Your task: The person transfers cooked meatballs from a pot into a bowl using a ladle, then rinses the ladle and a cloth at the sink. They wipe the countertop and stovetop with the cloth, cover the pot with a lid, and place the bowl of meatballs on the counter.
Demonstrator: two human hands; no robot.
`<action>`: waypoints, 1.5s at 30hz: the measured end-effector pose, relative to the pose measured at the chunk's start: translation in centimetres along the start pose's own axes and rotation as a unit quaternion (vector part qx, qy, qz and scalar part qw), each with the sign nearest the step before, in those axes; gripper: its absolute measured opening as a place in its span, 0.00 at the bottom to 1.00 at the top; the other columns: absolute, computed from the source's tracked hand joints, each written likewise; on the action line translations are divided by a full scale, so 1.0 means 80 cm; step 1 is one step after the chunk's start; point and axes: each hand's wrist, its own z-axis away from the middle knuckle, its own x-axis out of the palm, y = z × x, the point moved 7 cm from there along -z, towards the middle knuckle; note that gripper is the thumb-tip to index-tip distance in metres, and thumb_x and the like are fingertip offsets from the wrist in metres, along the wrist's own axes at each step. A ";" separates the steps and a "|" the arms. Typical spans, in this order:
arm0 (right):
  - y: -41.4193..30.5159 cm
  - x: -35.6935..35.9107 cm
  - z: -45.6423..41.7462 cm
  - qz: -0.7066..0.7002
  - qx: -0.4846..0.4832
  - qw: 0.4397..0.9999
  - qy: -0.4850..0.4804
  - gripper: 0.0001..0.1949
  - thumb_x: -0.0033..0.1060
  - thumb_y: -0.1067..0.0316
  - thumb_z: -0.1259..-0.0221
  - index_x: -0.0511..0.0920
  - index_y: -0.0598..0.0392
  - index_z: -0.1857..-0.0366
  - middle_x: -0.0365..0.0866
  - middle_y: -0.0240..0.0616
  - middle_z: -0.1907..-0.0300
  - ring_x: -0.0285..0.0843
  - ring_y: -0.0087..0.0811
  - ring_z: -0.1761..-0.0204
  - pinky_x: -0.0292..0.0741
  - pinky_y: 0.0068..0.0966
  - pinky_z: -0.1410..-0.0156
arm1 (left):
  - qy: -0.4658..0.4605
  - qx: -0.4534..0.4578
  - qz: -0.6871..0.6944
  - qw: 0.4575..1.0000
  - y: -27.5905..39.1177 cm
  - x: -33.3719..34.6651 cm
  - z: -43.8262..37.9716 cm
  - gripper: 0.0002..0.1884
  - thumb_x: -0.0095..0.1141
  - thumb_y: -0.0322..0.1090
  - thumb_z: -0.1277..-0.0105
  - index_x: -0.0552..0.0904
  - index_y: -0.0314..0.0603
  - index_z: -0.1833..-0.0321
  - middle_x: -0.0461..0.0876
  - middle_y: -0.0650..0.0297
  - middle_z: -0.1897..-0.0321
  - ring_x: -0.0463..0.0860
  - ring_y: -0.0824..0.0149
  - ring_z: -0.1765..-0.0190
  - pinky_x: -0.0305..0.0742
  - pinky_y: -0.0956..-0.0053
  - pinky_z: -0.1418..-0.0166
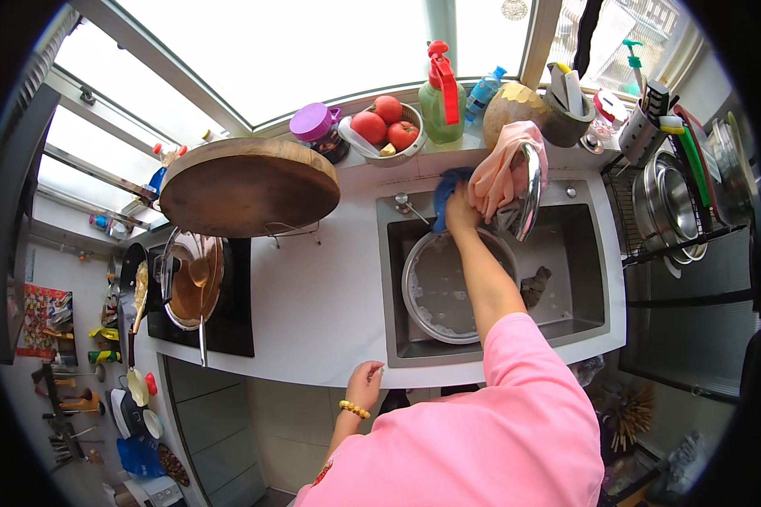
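My right hand (461, 212) reaches to the back of the sink and has hold of a blue cloth (444, 193); its fingertips are partly hidden. Right beside it, pink rubber gloves (498, 174) hang over the curved chrome faucet (532, 196). Beneath my right forearm, a round metal basin (441, 288) of water with some suds stands in the grey sink (599, 279). A crumpled dark rag (536, 287) lies on the sink floor right of the basin. Bent loosely at the counter's front edge, my left hand (363, 383) holds nothing.
Left of the sink, a thick round wooden chopping board (250, 190) leans upright above the white counter (317, 304). A lidded pan (193, 279) with a ladle sits on the black cooktop (238, 317). Tomatoes (387, 123) and a spray bottle (442, 101) line the sill. A dish rack (666, 247) holds metal bowls.
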 end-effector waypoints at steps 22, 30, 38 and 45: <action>-0.087 -0.033 0.191 -0.762 0.370 0.435 -0.304 0.11 0.40 0.77 0.34 0.78 0.57 0.59 0.80 0.32 0.68 0.79 0.27 0.67 0.76 0.23 0.60 | -0.056 0.012 0.078 0.995 0.033 0.038 -0.018 0.09 0.51 0.31 0.32 0.79 0.37 0.54 0.80 0.62 0.62 0.80 0.70 0.59 0.75 0.77 0.55; -0.047 -0.202 0.214 -0.748 0.205 0.488 -0.401 0.10 0.47 0.73 0.35 0.76 0.57 0.53 0.80 0.33 0.59 0.79 0.23 0.58 0.76 0.23 0.52 | -0.064 -0.170 0.587 0.789 0.121 0.105 -0.097 0.23 0.46 0.49 0.28 0.69 0.43 0.37 0.74 0.55 0.47 0.74 0.61 0.43 0.75 0.60 0.43; 0.125 -0.252 0.064 -0.325 0.000 0.942 0.081 0.14 0.49 0.75 0.47 0.75 0.60 0.55 0.76 0.48 0.57 0.73 0.48 0.52 0.70 0.39 0.46 | -0.205 -0.127 0.643 0.727 0.193 0.203 -0.187 0.18 0.50 0.38 0.31 0.70 0.40 0.41 0.78 0.54 0.53 0.80 0.56 0.51 0.77 0.58 0.47; 0.137 -0.190 0.027 -0.187 -0.087 0.978 -0.030 0.21 0.42 0.80 0.49 0.71 0.61 0.47 0.74 0.52 0.49 0.70 0.53 0.45 0.69 0.40 0.41 | -0.171 -0.096 0.576 0.794 0.229 0.233 -0.203 0.17 0.54 0.28 0.33 0.71 0.42 0.42 0.80 0.61 0.53 0.81 0.63 0.53 0.78 0.61 0.49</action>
